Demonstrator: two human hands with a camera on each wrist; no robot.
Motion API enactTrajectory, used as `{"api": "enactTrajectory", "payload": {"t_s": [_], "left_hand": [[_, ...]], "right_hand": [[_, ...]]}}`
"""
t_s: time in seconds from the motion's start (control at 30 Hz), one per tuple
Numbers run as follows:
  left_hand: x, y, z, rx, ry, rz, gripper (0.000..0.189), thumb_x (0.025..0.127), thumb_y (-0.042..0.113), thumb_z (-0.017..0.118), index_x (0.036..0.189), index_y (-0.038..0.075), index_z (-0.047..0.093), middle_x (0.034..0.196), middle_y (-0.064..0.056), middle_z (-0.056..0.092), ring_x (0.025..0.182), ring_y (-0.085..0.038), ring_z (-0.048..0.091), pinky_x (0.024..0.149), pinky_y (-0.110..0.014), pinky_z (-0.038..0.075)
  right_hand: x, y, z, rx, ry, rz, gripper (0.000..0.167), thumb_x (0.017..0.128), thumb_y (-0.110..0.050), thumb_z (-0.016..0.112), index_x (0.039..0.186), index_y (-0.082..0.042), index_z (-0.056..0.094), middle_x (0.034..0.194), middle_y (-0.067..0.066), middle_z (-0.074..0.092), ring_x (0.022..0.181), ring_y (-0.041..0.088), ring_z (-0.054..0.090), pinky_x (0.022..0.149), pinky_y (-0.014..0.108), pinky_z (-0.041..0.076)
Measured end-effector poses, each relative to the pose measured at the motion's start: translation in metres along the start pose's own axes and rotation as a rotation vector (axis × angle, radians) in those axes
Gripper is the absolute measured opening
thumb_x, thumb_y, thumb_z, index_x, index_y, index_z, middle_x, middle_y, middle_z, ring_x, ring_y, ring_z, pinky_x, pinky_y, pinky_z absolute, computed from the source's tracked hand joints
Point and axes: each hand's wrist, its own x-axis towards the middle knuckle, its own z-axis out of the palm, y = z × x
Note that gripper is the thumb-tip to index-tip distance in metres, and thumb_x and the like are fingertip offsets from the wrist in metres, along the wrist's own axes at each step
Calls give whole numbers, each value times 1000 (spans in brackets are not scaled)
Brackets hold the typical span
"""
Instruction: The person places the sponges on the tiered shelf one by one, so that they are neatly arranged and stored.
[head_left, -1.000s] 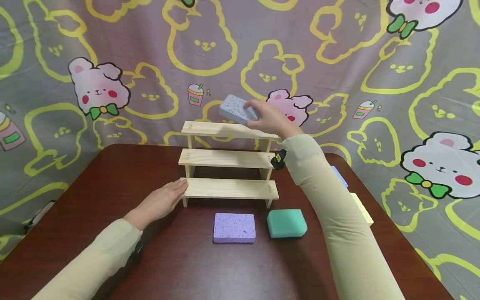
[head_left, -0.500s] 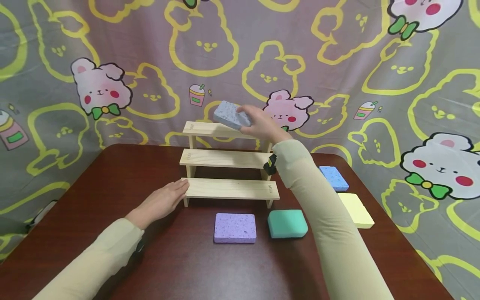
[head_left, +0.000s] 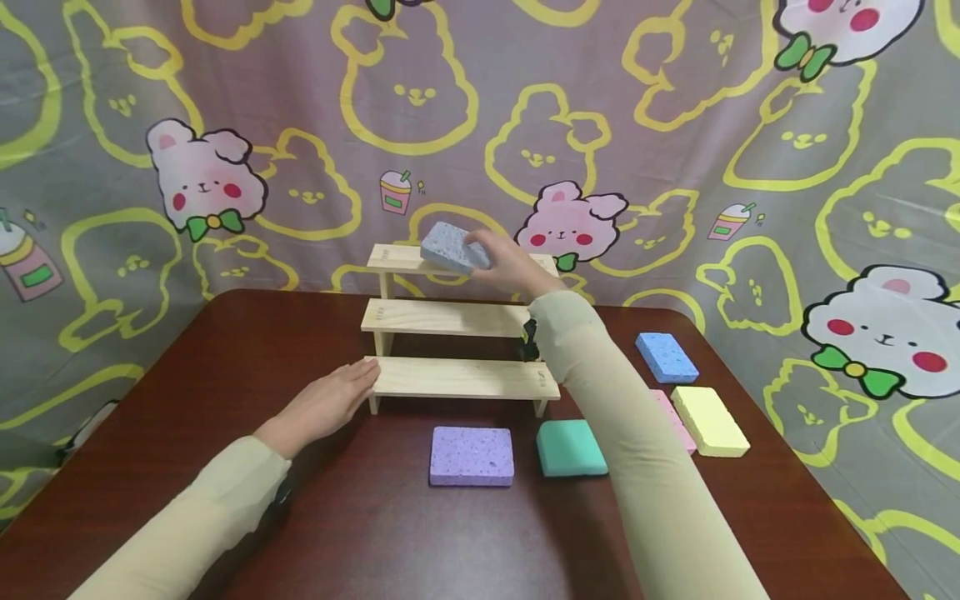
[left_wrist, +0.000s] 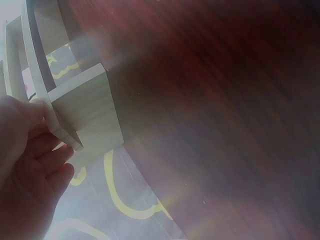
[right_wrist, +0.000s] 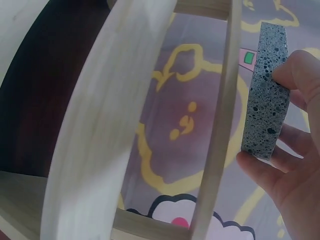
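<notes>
Right grip (head_left: pixel 510 265) is pinching the grey sponge (head_left: pixel 447 248) by its right end, leaving the left end free. Location: sponge is hovering, slightly tilted, just above the top step (head_left: pixel 397 257) of the stand (head_left: pixel 450 317); from the right wrist, a strip of curtain (head_left: pixel 300 100) is showing between the two. Left grip (head_left: pixel 322 408) is clasping the left end of the lowest step (head_left: pixel 457 377), apparently bracing it.

Handling, as I am judging it from the side: sponge is looking light, so one hand is probably coping easily. Speckled, porous faces are suggesting good friction, little slip. Edges are running straight, so I am guessing firm foam, giving under a hard squeeze, hardly fragile. An end hold is perhaps inviting tilt; midway along the long edges, a hold would be balancing better.

On the counter (head_left: pixel 360 533), the purple sponge (head_left: pixel 471 457) and green sponge (head_left: pixel 570 447) are lying before the stand; the blue sponge (head_left: pixel 667 357), yellow sponge (head_left: pixel 710 421) and pink sponge (head_left: pixel 675 421) are lying rightward, pink partly hiding behind the right sleeve (head_left: pixel 645 458).
</notes>
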Motion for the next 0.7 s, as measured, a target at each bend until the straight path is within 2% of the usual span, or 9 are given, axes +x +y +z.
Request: {"api": "enactTrajectory", "payload": {"t_s": [0.33,0.53,0.7], "left_hand": [[0,0,1,-4,8,9,35,90,6,56,121,-9,54,125,-25,51,117,-36,48,98,-47,38],[0,0,1,-1,14,7,35,90,6,57,121,-9,54,125,-24,52,116,-36,48,97,-48,39],[0,1,1,-3,13,7,35,90,6,57,121,-9,54,125,-25,52,116,-36,48,97,-48,39]], "right_hand": [[6,7,9,-77,30,-64,41,78,-7,63,118,-6,52,128,10,49,113,21,45,95,30,38],[6,6,11,-86,27,-69,39,79,-8,61,117,-5,53,125,10,50,113,23,45,97,32,37],[6,5,11,-102,13,-62,40,82,-10,58,122,-7,55,131,13,47,120,25,40,103,35,31]]}}
